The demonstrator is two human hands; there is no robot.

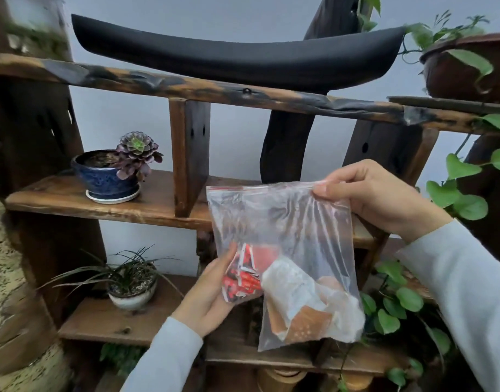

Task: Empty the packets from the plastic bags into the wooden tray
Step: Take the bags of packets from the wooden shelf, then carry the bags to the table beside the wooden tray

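Clear plastic zip bag (pixel 282 244) is held up before a wooden shelf (pixel 101 205). Top right corner is pinched in the right hand (pixel 379 199) grip. Lower left edge is pinched by the left hand (pixel 212 295), thumb over red packets (pixel 243 275) inside. White packet (pixel 288 287) and orange packet (pixel 308 323) are bunched at bag bottom.

A clear plastic bag (pixel 285 222) is held upright before a dark wooden shelf (pixel 59 200). Its top right corner, at the red zip strip, is pinched by the right hand (pixel 379 199). Its lower left side is gripped by the left hand (pixel 209 298). Red, white and orange packets (pixel 288 290) are bunched at the bottom. A succulent (pixel 137 149) in a blue pot (pixel 101 179) is set on the shelf, and a grassy plant (pixel 127 274) on the board below. Green vine (pixel 458 193) is noted at right.
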